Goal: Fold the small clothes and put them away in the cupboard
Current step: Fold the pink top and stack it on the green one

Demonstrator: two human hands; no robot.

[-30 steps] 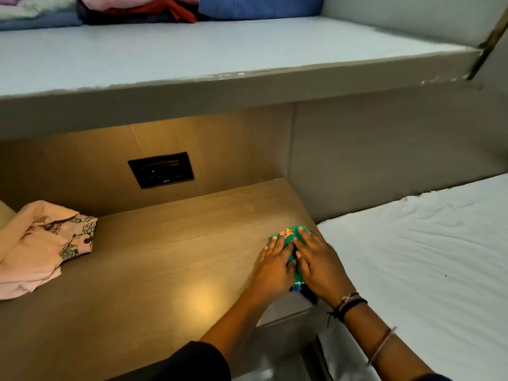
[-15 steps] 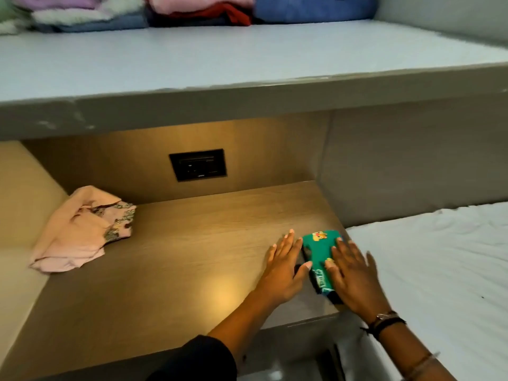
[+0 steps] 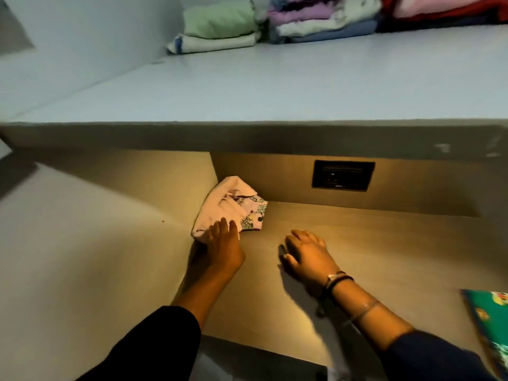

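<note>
Our left hand lies flat, fingers on the pink garment crumpled left of the wall socket; right hand open, empty. Soft, light cloth: we'd pinch an edge.

A single head-worn view looked forward and down from close above the front edge of the desk, facing its back wall and the dark socket plate there. It sat near enough that both forearms entered from the bottom edge, the left hand toward the desk's back left corner and the right hand near its middle. The wide lens also took in the top of the shelf above the desk, up to the folded clothes along its far edge.
</note>
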